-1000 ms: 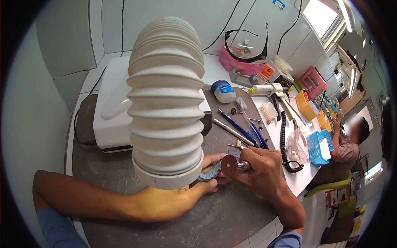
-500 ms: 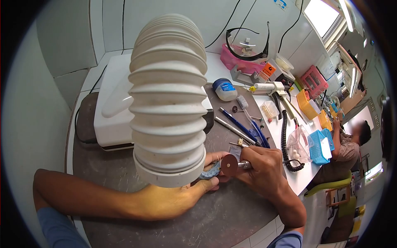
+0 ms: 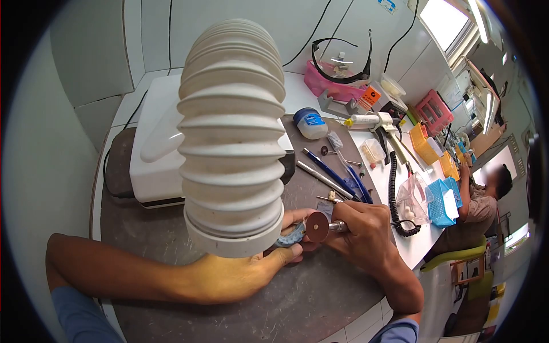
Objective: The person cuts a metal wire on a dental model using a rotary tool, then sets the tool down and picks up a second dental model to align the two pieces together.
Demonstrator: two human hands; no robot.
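Note:
My left hand (image 3: 243, 277) reaches in from the left, partly under the hose mouth, with thumb and fingers closed around a blue-grey, curved dental cast (image 3: 290, 237). My right hand (image 3: 366, 233) grips a silver rotary handpiece (image 3: 338, 227). At the handpiece's tip, a flat reddish-brown disc (image 3: 317, 222) faces me and overlaps the cast's right end in this view. Some of the left fingers are hidden behind the disc and under the hose. The ribbed white hose (image 3: 233, 137) hangs over the left hand.
Behind the hose stands a white machine (image 3: 154, 154). On the grey mat (image 3: 229, 320) lie a blue pen (image 3: 329, 171), a toothbrush (image 3: 343, 154) and a blue-lidded jar (image 3: 310, 124). A coiled cord (image 3: 393, 194) and a blue basket (image 3: 443, 203) are at the right. Another person (image 3: 480, 200) sits farther off.

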